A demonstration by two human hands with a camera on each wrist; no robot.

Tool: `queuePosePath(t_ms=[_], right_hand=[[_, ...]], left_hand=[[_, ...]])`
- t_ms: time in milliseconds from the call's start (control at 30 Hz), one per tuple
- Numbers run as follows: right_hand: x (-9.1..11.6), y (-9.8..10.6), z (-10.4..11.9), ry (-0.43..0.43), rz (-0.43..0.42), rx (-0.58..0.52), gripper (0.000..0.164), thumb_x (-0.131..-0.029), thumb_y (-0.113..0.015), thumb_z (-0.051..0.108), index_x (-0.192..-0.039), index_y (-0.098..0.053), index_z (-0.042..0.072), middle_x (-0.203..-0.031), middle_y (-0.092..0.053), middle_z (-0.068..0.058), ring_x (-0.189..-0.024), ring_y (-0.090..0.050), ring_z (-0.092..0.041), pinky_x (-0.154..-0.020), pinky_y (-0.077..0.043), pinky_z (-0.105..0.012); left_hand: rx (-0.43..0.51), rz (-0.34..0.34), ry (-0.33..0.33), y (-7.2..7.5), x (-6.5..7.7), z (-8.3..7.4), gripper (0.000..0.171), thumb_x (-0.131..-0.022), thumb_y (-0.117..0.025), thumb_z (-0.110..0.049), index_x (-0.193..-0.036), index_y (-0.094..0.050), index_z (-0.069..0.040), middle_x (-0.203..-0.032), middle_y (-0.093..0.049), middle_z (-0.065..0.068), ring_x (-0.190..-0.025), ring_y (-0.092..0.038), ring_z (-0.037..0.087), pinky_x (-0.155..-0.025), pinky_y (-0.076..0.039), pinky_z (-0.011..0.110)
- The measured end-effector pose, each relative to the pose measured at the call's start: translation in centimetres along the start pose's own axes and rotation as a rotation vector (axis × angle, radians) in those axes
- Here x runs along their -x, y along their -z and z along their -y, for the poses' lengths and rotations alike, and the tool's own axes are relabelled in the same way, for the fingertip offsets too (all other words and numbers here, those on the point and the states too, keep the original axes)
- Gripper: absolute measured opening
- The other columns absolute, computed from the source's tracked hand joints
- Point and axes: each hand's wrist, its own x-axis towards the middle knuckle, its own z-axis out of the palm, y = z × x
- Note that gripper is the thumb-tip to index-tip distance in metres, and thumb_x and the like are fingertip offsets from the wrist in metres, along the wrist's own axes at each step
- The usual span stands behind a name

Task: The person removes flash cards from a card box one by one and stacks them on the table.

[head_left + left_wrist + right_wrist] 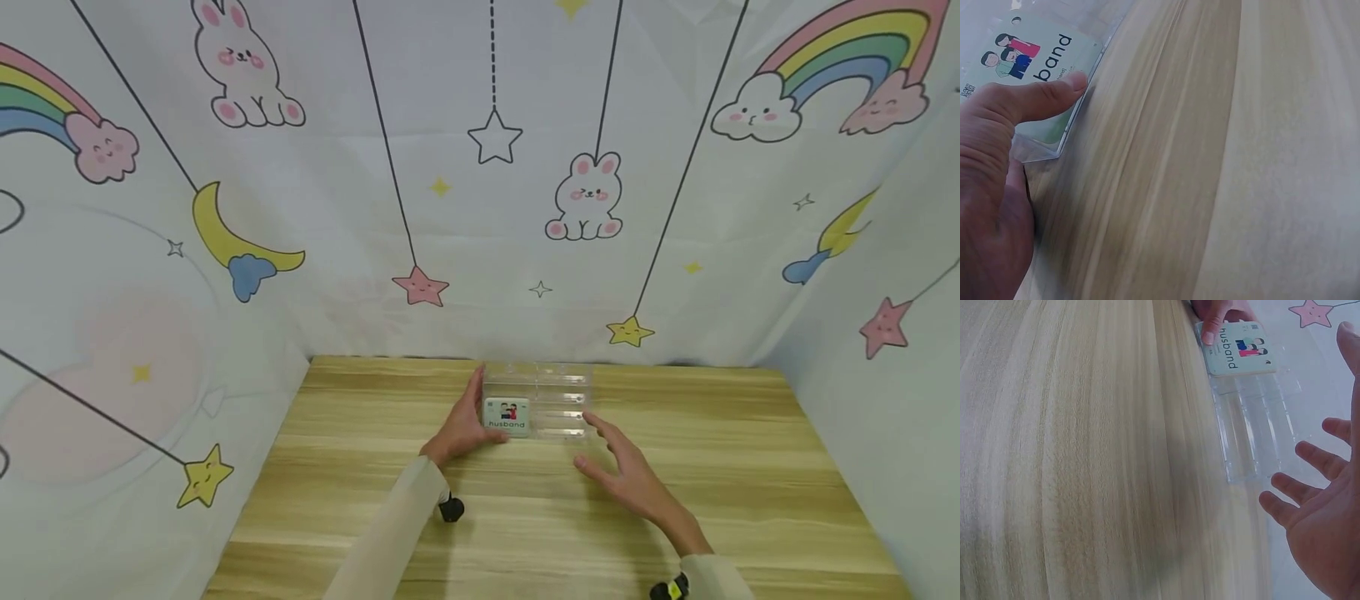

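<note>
A clear plastic case (562, 406) lies at the far side of the table. A pale green word card (507, 417) reading "husband", with a small picture of people, lies in its left part. My left hand (461, 425) holds the case at its left side, the thumb (1054, 97) over the card's front edge and the other fingers along the side. Ridged slots fill the case's right part, and no cards show in them. Near that right end is my right hand (626, 471), fingers spread and holding nothing. From the right wrist, the hand (1329, 506) appears apart from the case.
The wooden table (525, 533) reaches back to a white cloth backdrop (495, 317) printed with rabbits, stars and rainbows. The case lies close to this backdrop. Cloth sides also stand at left and right. Each wrist carries a small black camera (452, 508).
</note>
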Motion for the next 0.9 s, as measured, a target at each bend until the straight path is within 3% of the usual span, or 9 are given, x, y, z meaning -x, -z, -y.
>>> queuePosePath(t_ms=[267, 433, 500, 667, 900], right_hand=[[-1.5, -0.5, 0.2, 0.020, 0.010, 0.011, 0.064, -0.098, -0.072, 0.038, -0.155, -0.048, 0.021, -0.153, -0.051, -0.006, -0.136, -0.051, -0.039, -0.107, -0.046, -0.063], [-3.4, -1.4, 0.7, 0.063, 0.012, -0.014, 0.054, -0.099, -0.073, 0.033, -0.147, -0.058, 0.014, -0.137, -0.063, -0.014, -0.120, -0.061, -0.038, -0.098, -0.054, -0.060], [-4.2, -1.8, 0.9, 0.075, 0.011, -0.021, 0.048, -0.100, -0.073, 0.029, -0.143, -0.062, 0.012, -0.128, -0.067, -0.015, -0.111, -0.065, -0.033, -0.093, -0.058, -0.055], [-6.0, -3.1, 1.5, 0.055, 0.022, -0.054, 0.039, -0.101, -0.071, 0.024, -0.136, -0.067, 0.007, -0.108, -0.071, -0.003, -0.094, -0.067, -0.018, -0.080, -0.061, -0.034], [-7.2, -4.6, 1.6, -0.009, 0.027, -0.093, 0.036, -0.101, -0.071, 0.020, -0.133, -0.070, 0.006, -0.103, -0.071, 0.002, -0.092, -0.066, -0.014, -0.078, -0.060, -0.027]], left_hand=[[0.020, -0.006, -0.030, 0.2, 0.0, 0.0, 0.138, -0.068, -0.099, -0.010, -0.168, -0.004, -0.022, -0.170, -0.021, 0.015, -0.152, -0.031, 0.031, -0.124, -0.027, 0.042], [0.022, -0.005, -0.039, 0.3, -0.1, 0.0, 0.136, -0.067, -0.099, -0.009, -0.167, -0.006, -0.018, -0.169, -0.023, 0.017, -0.152, -0.031, 0.030, -0.124, -0.027, 0.040], [0.011, 0.000, -0.029, 0.3, -0.1, 0.0, 0.136, -0.068, -0.099, -0.010, -0.167, -0.006, -0.018, -0.170, -0.021, 0.015, -0.153, -0.030, 0.028, -0.124, -0.026, 0.037], [-0.015, 0.011, -0.022, 0.4, -0.1, 0.0, 0.137, -0.069, -0.098, -0.011, -0.168, -0.003, -0.017, -0.171, -0.018, 0.014, -0.153, -0.029, 0.029, -0.124, -0.028, 0.037], [-0.003, 0.022, -0.062, 0.3, 0.1, 0.3, 0.135, -0.069, -0.097, -0.007, -0.167, -0.005, -0.015, -0.171, -0.016, 0.015, -0.154, -0.027, 0.029, -0.123, -0.029, 0.039]])
